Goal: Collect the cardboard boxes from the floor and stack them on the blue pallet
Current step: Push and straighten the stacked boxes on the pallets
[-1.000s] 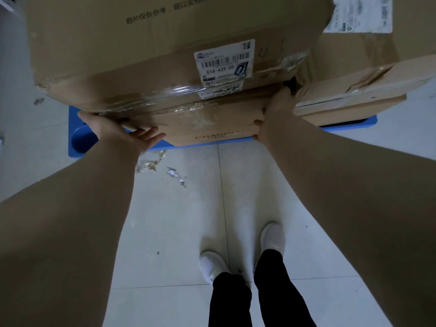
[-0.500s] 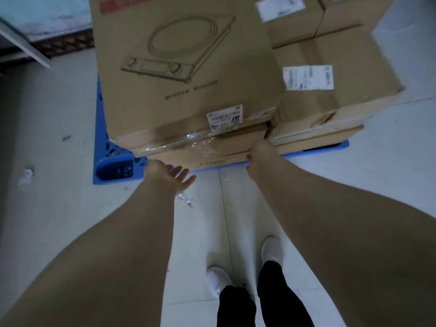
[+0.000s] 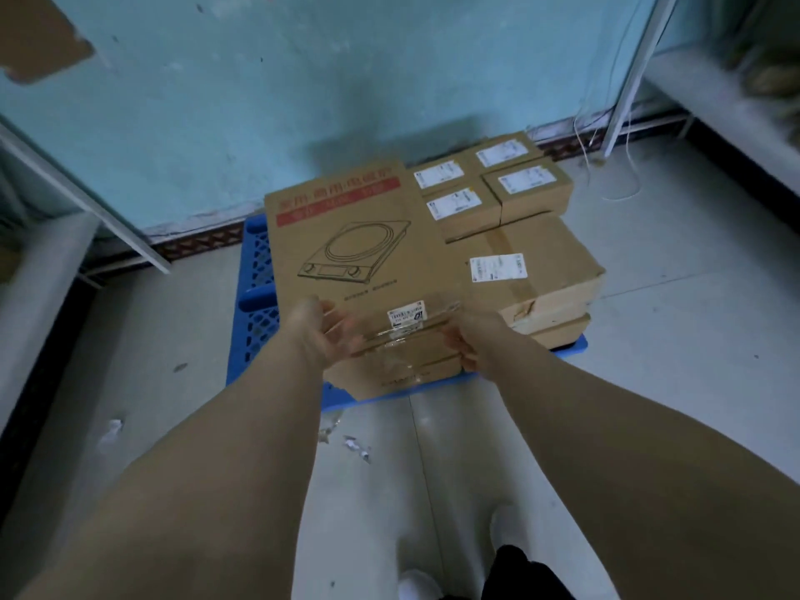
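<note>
View pulls up and back from a second ago. The whole stack now shows, with the cooktop box [image 3: 355,253] topping the left pile on the blue pallet [image 3: 255,305] and other boxes [image 3: 532,262] just beside it. Left hand [image 3: 320,335], off the cardboard half a second ago, is back with loose, straight fingers at the near-left corner. Right hand [image 3: 478,339] sits at the near-right corner with fingers bent, but I cannot tell grip from push. This looks like a final squaring-up, box already placed.

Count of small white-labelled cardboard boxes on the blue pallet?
4, clustered two by two at the far right of the blue plastic pallet, beyond the larger taped cardboard box: near-left, near-right, far-left, far-right. Others may be hidden beneath.
</note>
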{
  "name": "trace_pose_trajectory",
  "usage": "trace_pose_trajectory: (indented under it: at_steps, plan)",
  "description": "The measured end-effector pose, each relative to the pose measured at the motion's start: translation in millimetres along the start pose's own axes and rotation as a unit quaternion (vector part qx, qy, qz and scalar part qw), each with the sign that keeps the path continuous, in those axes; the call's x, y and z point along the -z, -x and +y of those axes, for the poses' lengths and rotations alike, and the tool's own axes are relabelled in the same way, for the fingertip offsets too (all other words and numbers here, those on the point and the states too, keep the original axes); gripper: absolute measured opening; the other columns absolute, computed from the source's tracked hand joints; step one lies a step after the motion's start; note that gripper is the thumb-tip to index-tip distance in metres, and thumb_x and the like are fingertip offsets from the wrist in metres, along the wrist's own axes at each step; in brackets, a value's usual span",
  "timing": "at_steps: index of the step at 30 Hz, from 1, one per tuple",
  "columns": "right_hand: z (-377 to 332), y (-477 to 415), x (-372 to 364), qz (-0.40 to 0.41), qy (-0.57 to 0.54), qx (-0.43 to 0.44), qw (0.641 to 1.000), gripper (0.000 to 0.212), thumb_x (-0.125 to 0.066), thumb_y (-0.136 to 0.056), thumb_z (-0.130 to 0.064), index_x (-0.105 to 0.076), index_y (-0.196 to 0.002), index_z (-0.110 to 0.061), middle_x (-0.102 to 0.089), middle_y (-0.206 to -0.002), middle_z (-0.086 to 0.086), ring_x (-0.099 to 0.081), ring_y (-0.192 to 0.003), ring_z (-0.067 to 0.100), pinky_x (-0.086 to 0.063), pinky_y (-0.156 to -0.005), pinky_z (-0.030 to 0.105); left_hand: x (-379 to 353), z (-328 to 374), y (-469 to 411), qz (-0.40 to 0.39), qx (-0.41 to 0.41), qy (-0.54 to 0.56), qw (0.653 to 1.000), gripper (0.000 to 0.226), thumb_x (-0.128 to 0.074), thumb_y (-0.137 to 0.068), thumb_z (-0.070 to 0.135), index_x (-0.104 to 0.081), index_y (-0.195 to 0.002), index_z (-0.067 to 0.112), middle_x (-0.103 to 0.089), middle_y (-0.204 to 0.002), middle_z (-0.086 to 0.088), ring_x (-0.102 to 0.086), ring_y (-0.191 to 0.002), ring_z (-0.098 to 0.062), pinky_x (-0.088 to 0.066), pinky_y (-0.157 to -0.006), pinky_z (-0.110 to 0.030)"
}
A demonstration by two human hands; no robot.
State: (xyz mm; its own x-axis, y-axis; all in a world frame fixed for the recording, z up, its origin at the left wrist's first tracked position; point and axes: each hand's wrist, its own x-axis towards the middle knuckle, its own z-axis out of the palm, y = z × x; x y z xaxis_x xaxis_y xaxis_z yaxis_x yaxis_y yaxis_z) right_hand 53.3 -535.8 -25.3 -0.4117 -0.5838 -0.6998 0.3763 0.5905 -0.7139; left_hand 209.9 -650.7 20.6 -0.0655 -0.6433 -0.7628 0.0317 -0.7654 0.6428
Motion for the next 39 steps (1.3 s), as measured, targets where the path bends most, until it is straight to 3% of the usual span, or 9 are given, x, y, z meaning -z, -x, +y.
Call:
trace_pose_trajectory:
  at_steps: [4,6,9,12,17,22,27,36,39]
  plan:
    - [-7.9,46.8,14.0,0.023,0.038,0.003,0.999,0.023,-0.045,-0.097,-0.008,-0.047,-0.075,-0.017,-0.052,-0.103,0.009,-0.051,-0.093,0.021,-0.036,-0.053,0.023,7.6,15.1,48.0,-0.015,-0.049,-0.067,0.996,0.026,-0.035,-0.103,0.02,-0.053,-0.117,0.007,-0.062,-0.114,-0.01,-0.062,-0.1,-0.027,-0.052,-0.077,-0.047]
    - [-13.7,72.1,21.3,0.025,0.058,0.003,0.998,0.013,-0.044,-0.098,-0.008,-0.056,-0.095,-0.011,-0.051,-0.11,0.01,-0.055,-0.105,0.026,-0.041,-0.058,0.024,10.4,18.0,64.9,-0.037,-0.063,-0.103,0.992,0.022,-0.038,-0.101,0.013,-0.055,-0.114,0.008,-0.064,-0.108,-0.009,-0.063,-0.096,-0.025,-0.054,-0.081,-0.048]
    - [-16.4,99.5,31.1,0.074,0.056,0.036,0.995,0.036,-0.038,-0.1,-0.007,-0.044,-0.136,-0.003,-0.054,-0.133,0.015,-0.052,-0.126,0.027,-0.044,-0.084,0.03,11.0,19.9,91.7,-0.056,-0.075,-0.14,0.986,0.021,-0.04,-0.099,0.01,-0.059,-0.108,0.008,-0.068,-0.103,-0.006,-0.065,-0.094,-0.023,-0.054,-0.085,-0.046]
    - [-16.6,121.4,40.8,0.093,0.039,0.025,0.995,0.041,-0.041,-0.099,-0.009,-0.041,-0.14,-0.006,-0.054,-0.136,0.012,-0.054,-0.123,0.022,-0.047,-0.075,0.027,12.0,17.7,115.0,-0.077,-0.089,-0.149,0.982,0.024,-0.037,-0.1,0.011,-0.057,-0.113,0.009,-0.069,-0.105,-0.007,-0.066,-0.093,-0.023,-0.052,-0.064,-0.04]
    - [-17.2,155.8,52.2,0.117,0.059,0.065,0.989,0.038,-0.052,-0.094,-0.006,-0.051,-0.131,-0.002,-0.059,-0.13,0.014,-0.059,-0.117,0.025,-0.036,-0.05,0.023,24.5,16.4,153.4,-0.093,-0.128,-0.149,0.976,0.022,-0.037,-0.101,0.013,-0.056,-0.111,0.011,-0.068,-0.097,-0.005,-0.067,-0.087,-0.021,-0.051,-0.066,-0.039]
    - [-9.7,194.9,60.9,0.143,0.048,0.069,0.986,0.032,-0.047,-0.097,-0.013,-0.057,-0.126,-0.003,-0.064,-0.122,0.007,-0.063,-0.105,0.017,-0.031,-0.05,0.025,50.8,-1.0,181.1,-0.073,-0.145,-0.15,0.975,0.021,-0.04,-0.1,0.013,-0.059,-0.109,0.011,-0.071,-0.103,-0.004,-0.068,-0.094,-0.021,-0.052,-0.09,-0.045]
    - [27.8,232.0,83.2,0.146,0.059,0.091,0.983,0.033,-0.051,-0.094,-0.01,-0.056,-0.127,-0.007,-0.063,-0.121,0.009,-0.064,-0.106,0.021,-0.032,-0.05,0.025,70.4,-47.2,207.4,-0.04,-0.129,-0.144,0.98,0.021,-0.039,-0.101,0.014,-0.056,-0.113,0.009,-0.069,-0.103,-0.007,-0.068,-0.089,-0.022,-0.054,-0.062,-0.039]
    - [83.8,291.3,90.7,0.105,0.071,0.08,0.989,0.033,-0.042,-0.1,-0.009,-0.048,-0.131,0.002,-0.055,-0.135,0.014,-0.057,-0.104,0.021,-0.034,-0.053,0.019,110.0,-116.4,266.0,-0.061,-0.117,-0.16,0.978,0.02,-0.036,-0.103,0.019,-0.055,-0.106,0.013,-0.068,-0.098,-0.006,-0.065,-0.089,-0.022,-0.053,-0.07,-0.038]
    - [108.6,304.0,85.9,0.125,0.083,0.076,0.986,0.032,-0.049,-0.096,-0.01,-0.054,-0.127,0.0,-0.062,-0.125,0.013,-0.059,-0.096,0.021,-0.037,-0.056,0.024,141.0,-110.6,272.0,-0.033,-0.131,-0.162,0.977,0.018,-0.037,-0.104,0.021,-0.051,-0.094,0.017,-0.067,-0.103,-0.006,-0.066,-0.097,-0.023,-0.052,-0.082,-0.041]
